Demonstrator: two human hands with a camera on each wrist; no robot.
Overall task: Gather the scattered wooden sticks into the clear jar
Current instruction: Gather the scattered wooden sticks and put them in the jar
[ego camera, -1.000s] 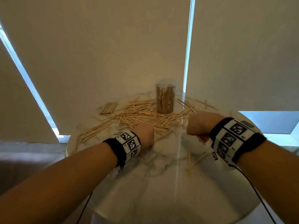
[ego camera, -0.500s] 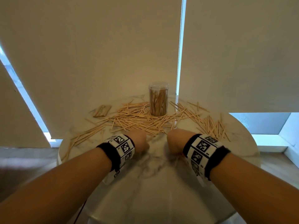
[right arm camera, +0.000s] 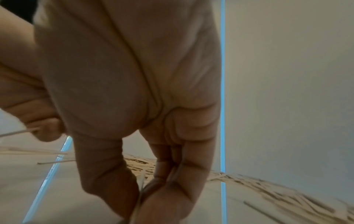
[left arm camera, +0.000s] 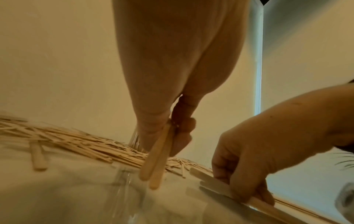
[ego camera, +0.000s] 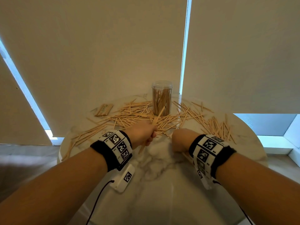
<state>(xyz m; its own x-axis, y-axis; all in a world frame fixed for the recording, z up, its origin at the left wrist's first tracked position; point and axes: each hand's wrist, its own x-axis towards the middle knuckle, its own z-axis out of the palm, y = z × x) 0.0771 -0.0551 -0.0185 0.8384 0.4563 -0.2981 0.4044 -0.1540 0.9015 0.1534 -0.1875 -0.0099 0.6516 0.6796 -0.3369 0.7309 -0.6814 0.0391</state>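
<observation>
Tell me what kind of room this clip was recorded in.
Probably a home or office corner by a window: a round marble table stands against drawn roller blinds with a bead chain, daylight showing at their edges.

Setting: room interior, likely a home or office; cannot tell which. Round marble-patterned table [ego camera: 162, 192] stands close against windows. Beige roller blinds [ego camera: 97, 54] are drawn down far behind it, a beaded pull chain [ego camera: 183, 51] hanging between two of them. Daylight shows at the blind edges. Grey floor [ego camera: 24, 159] at left.
</observation>
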